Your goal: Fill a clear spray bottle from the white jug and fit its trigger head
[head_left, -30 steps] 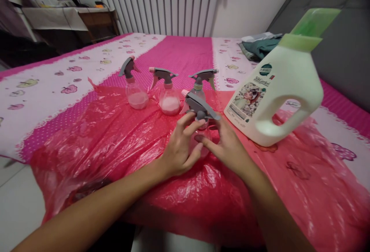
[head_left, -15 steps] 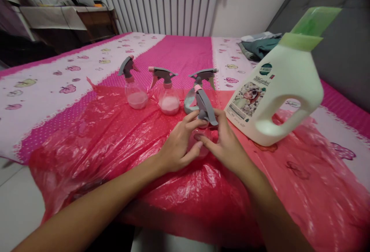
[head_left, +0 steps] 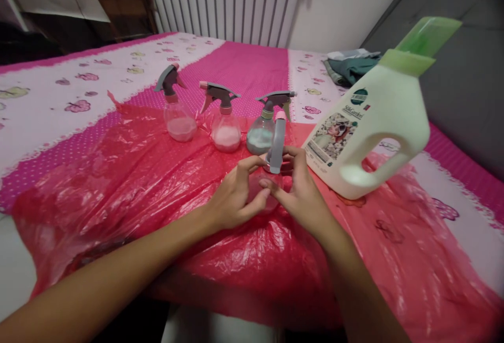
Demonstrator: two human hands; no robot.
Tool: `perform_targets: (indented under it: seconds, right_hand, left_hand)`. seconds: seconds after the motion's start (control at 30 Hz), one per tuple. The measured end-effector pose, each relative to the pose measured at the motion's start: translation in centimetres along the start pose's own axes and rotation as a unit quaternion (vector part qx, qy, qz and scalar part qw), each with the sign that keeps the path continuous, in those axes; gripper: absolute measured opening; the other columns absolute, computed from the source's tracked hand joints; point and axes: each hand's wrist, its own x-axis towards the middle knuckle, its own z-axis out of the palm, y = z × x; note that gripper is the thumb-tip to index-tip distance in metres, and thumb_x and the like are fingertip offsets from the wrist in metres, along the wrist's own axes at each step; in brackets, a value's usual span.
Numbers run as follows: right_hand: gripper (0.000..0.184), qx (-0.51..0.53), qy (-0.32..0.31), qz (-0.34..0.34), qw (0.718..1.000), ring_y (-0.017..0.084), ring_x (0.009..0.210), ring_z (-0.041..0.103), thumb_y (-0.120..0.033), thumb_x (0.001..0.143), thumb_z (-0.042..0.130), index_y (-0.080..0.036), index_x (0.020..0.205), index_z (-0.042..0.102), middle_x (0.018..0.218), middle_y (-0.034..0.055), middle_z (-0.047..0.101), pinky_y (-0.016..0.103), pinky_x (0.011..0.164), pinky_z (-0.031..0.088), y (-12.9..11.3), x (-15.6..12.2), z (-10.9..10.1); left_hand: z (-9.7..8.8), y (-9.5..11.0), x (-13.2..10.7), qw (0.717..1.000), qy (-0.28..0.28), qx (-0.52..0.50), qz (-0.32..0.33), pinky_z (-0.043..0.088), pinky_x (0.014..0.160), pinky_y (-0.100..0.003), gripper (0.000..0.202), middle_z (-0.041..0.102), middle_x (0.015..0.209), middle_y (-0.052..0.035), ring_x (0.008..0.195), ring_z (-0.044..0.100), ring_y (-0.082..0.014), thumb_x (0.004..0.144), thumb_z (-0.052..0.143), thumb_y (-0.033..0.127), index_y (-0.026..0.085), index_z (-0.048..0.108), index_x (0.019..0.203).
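Note:
A small clear spray bottle (head_left: 277,143) with a grey trigger head and pink nozzle stands upright between my hands. My left hand (head_left: 240,193) grips its body and neck from the left. From the right, my right hand (head_left: 303,185) holds the same bottle, both thumbs meeting at its front. Much of the bottle body is hidden by my fingers. Just behind it is a spray bottle with a green collar (head_left: 260,135). Two pink-collared spray bottles stand farther left, a middle one (head_left: 226,135) and a left one (head_left: 180,122), each with pale contents.
A large pale-green detergent jug (head_left: 366,122) with a green cap stands close to my right hand. Red plastic sheeting (head_left: 157,190) lies wrinkled under everything on the patterned bed (head_left: 255,64). Folded clothes (head_left: 350,67) lie behind the jug; a radiator (head_left: 220,1) is at the back.
The trigger head of the held spray bottle has turned, its lever end swinging from right to left. My fingers have shifted slightly around it. The camera view has also moved a little.

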Motion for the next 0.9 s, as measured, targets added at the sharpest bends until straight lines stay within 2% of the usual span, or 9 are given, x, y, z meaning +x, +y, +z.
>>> perform_targets:
  seconds: [0.13, 0.27, 0.47, 0.6, 0.77, 0.9]
  right_hand:
    - [0.053, -0.019, -0.017, -0.003, 1.0, 0.027, 0.125, 0.062, -0.048, 0.097, 0.07, -0.033, 0.141, 0.043, 0.14, 0.0096, 0.06, 0.055, 0.112, 0.049, -0.2, 0.0, -0.1]
    - [0.046, -0.025, -0.018, -0.001, 1.0, 0.028, 0.123, 0.062, -0.048, 0.097, 0.07, -0.032, 0.134, 0.048, 0.135, 0.0094, 0.062, 0.055, 0.111, 0.05, -0.4, 0.0, -0.2]
    - [0.053, -0.01, 0.003, 0.01, 1.0, 0.027, 0.119, 0.064, -0.052, 0.093, 0.075, -0.031, 0.13, 0.043, 0.131, 0.009, 0.062, 0.052, 0.106, 0.053, -0.2, 0.0, 0.0]
    - [0.058, -0.01, -0.001, 0.0, 1.0, 0.028, 0.121, 0.063, -0.051, 0.095, 0.073, -0.032, 0.139, 0.041, 0.134, 0.0093, 0.061, 0.054, 0.109, 0.051, -0.2, 0.0, 0.0]
    - [0.039, -0.034, -0.014, 0.006, 0.999, 0.03, 0.118, 0.062, -0.05, 0.099, 0.067, -0.031, 0.13, 0.052, 0.123, 0.0082, 0.062, 0.057, 0.107, 0.051, -0.5, 0.0, -0.2]
    - [0.043, -0.037, -0.009, 0.011, 0.999, 0.032, 0.122, 0.061, -0.051, 0.097, 0.069, -0.031, 0.13, 0.051, 0.128, 0.0093, 0.062, 0.06, 0.109, 0.05, -0.5, -0.1, -0.1]
  left_hand:
    - [0.2, -0.2, -0.1, 1.0, 0.003, 0.013, 0.005, 0.06, 0.099, -0.052, 0.063, 0.06, 0.139, -0.0152, 0.125, 0.069, -0.034, 0.099, 0.063, 0.028, 0.028, 0.03, 0.153]
    - [0.1, -0.2, -0.1, 1.0, 0.005, 0.016, 0.007, 0.061, 0.101, -0.051, 0.062, 0.06, 0.139, -0.013, 0.122, 0.07, -0.0315, 0.099, 0.064, 0.028, 0.03, 0.032, 0.153]
    - [-0.1, 0.1, 0.1, 0.999, -0.021, -0.038, -0.022, 0.057, 0.106, -0.056, 0.064, 0.06, 0.145, -0.0164, 0.131, 0.068, -0.0345, 0.099, 0.063, 0.025, 0.03, 0.029, 0.153]
    - [-0.2, 0.3, 0.5, 0.996, -0.031, -0.064, -0.059, 0.054, 0.112, -0.057, 0.068, 0.06, 0.149, -0.0179, 0.138, 0.064, -0.0354, 0.098, 0.065, 0.026, 0.029, 0.028, 0.155]
    - [-0.6, 0.6, 0.9, 0.996, -0.039, -0.059, -0.053, 0.053, 0.115, -0.056, 0.067, 0.06, 0.15, -0.0191, 0.138, 0.064, -0.0354, 0.098, 0.063, 0.026, 0.025, 0.032, 0.156]
    - [-0.7, 0.7, 1.0, 0.997, -0.044, -0.037, -0.048, 0.053, 0.115, -0.055, 0.068, 0.059, 0.152, -0.0178, 0.138, 0.064, -0.0349, 0.098, 0.062, 0.028, 0.026, 0.031, 0.159]
